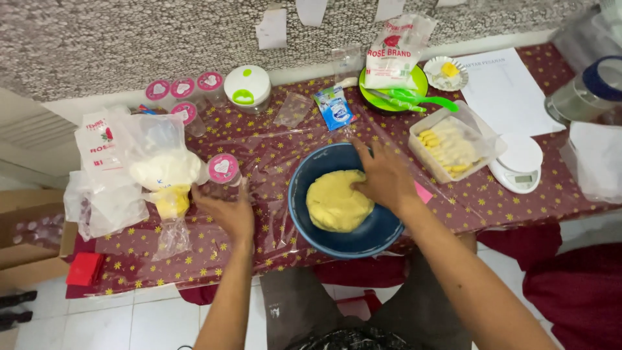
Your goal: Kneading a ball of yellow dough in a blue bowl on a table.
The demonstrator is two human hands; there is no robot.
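The dough (335,204) is already mixed into one smooth, pale yellow lump, sitting in the blue bowl (363,240) at the near middle of the desk (259,139). To the right, a clear rectangular tub (447,148) holds a layer of small shaped pieces, pale with yellow tips, so some shaping looks done, while most of the dough is still one mass.

The right hand (387,176) lies over the far right edge of the dough, fingers spread and flat, pressing rather than gripping. The left hand (227,209) is loosely curled around a small clear jar with a pink lid (223,168), just left of the bowl; how firm the hold is cannot be told.

More pink-lidded jars (183,89) stand far left, apparently unfilled. Thin plastic bags (159,170) of white powder slump at the left, soft and crinkled. A white round scale (518,162) sits right of the tub. The desk wears a maroon cloth with gold stars under glossy clear film.
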